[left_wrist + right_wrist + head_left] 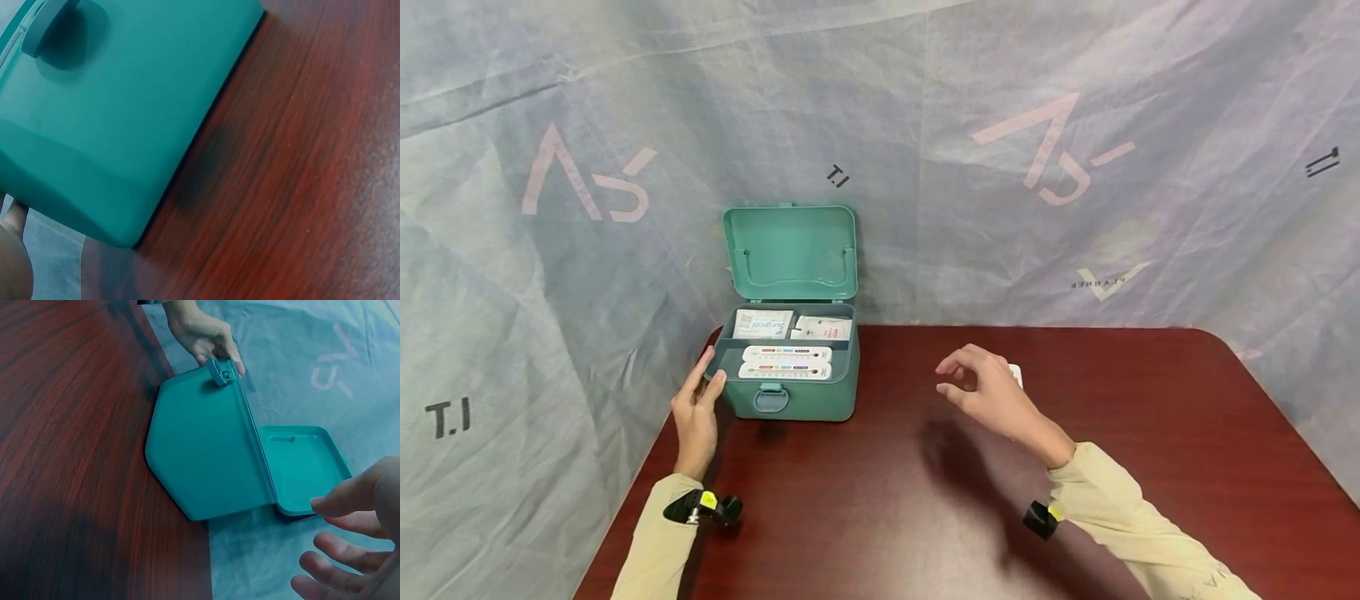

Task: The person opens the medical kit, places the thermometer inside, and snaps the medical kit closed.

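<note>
A green box (805, 402) stands on the table at the left with its lid (793, 250) raised. My left hand (695, 417) rests against the box's left side, fingers extended near the rim. Two white thermometer cards (785, 370) with coloured bands lie in the front compartment of the tray. Behind them, a packet printed "Surgical" (763, 323) and another white packet (822, 328) sit in separate compartments. Over the table to the right of the box, my right hand (988, 396) holds nothing, its fingers loosely bent. Beyond it shows a small white item (1017, 375), mostly hidden by the hand.
The dark red wooden table (1120, 400) has a rounded far right corner. Grey printed cloth (917, 150) hangs behind it and along both sides. On the box's front is a latch with a ring handle (771, 400).
</note>
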`<state>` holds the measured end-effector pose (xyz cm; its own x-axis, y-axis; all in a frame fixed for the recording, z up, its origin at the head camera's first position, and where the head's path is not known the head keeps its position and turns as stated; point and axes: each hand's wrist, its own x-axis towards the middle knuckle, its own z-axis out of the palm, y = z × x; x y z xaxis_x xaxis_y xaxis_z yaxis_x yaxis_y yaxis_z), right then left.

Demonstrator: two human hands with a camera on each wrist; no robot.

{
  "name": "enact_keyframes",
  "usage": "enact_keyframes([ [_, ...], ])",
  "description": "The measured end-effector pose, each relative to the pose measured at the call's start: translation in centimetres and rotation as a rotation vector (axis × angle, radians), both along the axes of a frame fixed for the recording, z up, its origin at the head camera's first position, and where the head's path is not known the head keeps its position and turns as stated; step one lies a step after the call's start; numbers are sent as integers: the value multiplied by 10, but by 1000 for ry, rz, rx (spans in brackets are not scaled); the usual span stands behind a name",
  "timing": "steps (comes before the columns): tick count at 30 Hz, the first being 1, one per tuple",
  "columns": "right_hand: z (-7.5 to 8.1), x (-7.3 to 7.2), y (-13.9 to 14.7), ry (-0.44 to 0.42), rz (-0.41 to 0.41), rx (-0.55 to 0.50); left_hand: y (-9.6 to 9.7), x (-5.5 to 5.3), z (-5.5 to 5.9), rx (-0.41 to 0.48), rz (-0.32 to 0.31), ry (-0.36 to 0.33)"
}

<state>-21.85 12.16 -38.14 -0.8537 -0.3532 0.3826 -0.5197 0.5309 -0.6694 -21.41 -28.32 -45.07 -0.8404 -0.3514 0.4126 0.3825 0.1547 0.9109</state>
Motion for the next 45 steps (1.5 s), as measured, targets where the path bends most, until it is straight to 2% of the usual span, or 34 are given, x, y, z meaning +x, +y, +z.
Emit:
enact_keyframes([
  [6,-4,2,2,-11,-32,-2,-1,2,2,-12,30,-24],
  [10,-6,3,4,-22,-50,-10,-2,0,2,12,12,-12],
  [13,-9,4,7,-30,-55,-24,-6,-5,-7,33,4,-3],
  [17,-12,5,9,-37,-54,-46,-6,-3,-9,22,13,-12],
  [21,-14,4,13,-34,-71,-50,-1,0,-1,4,1,-3],
  [26,-16,4,16,-35,-92,-39,1,0,0,-23,16,-4],
  [30,-19,4,19,-36,-108,-29,1,1,-1,-13,25,-2],
  [37,-28,6,25,3,-163,-46,3,0,0,15,5,5],
  [45,-37,6,34,10,-258,-78,2,0,-1,-3,23,-3],
])
